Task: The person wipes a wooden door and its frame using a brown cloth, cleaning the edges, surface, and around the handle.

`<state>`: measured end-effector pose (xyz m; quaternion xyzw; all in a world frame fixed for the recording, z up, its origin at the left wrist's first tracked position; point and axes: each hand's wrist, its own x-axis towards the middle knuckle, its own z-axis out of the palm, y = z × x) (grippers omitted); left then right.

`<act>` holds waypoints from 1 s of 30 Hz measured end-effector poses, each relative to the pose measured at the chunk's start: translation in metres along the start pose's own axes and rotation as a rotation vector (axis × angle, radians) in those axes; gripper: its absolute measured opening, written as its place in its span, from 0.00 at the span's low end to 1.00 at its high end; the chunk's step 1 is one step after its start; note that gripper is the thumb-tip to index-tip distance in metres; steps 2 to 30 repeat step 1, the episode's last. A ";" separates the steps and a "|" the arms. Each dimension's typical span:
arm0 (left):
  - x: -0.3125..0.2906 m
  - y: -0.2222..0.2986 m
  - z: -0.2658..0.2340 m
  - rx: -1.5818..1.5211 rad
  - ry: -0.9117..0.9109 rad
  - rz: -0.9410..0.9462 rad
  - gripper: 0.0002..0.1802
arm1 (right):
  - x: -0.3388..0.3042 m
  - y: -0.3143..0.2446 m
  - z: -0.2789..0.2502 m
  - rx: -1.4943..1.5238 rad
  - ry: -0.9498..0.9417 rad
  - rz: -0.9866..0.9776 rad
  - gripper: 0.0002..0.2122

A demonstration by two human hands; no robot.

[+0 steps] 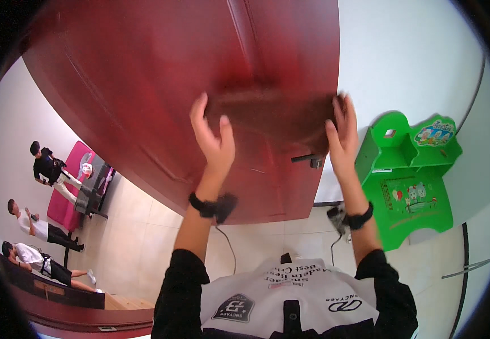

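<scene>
Both my hands are raised in front of a dark red wooden door [160, 85]. Between them stretches a wide brown sheet-like thing [270, 116]; it is blurred, so I cannot tell cloth from board. My left hand [211, 138] grips its left edge with the fingers pointing up. My right hand [341, 135] grips its right edge. The sheet lies against or just before the door, above the dark lever handle [307, 160]. Each wrist wears a black strap.
A bright green child's stand [411, 181] with cartoon pictures leans at the white wall on the right. A cable [228, 243] runs across the tiled floor. At far left are three people [41, 214], a pink couch [67, 192] and a dark wooden rail [70, 305].
</scene>
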<state>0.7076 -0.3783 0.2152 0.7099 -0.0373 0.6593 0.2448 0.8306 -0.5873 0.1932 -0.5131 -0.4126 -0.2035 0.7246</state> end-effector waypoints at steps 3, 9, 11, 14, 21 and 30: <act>0.019 -0.002 0.017 0.043 -0.020 0.161 0.28 | 0.026 0.013 -0.002 -0.088 -0.063 -0.172 0.31; 0.019 -0.002 0.017 0.043 -0.020 0.161 0.28 | 0.026 0.013 -0.002 -0.088 -0.063 -0.172 0.31; 0.019 -0.002 0.017 0.043 -0.020 0.161 0.28 | 0.026 0.013 -0.002 -0.088 -0.063 -0.172 0.31; 0.019 -0.002 0.017 0.043 -0.020 0.161 0.28 | 0.026 0.013 -0.002 -0.088 -0.063 -0.172 0.31; 0.019 -0.002 0.017 0.043 -0.020 0.161 0.28 | 0.026 0.013 -0.002 -0.088 -0.063 -0.172 0.31; 0.019 -0.002 0.017 0.043 -0.020 0.161 0.28 | 0.026 0.013 -0.002 -0.088 -0.063 -0.172 0.31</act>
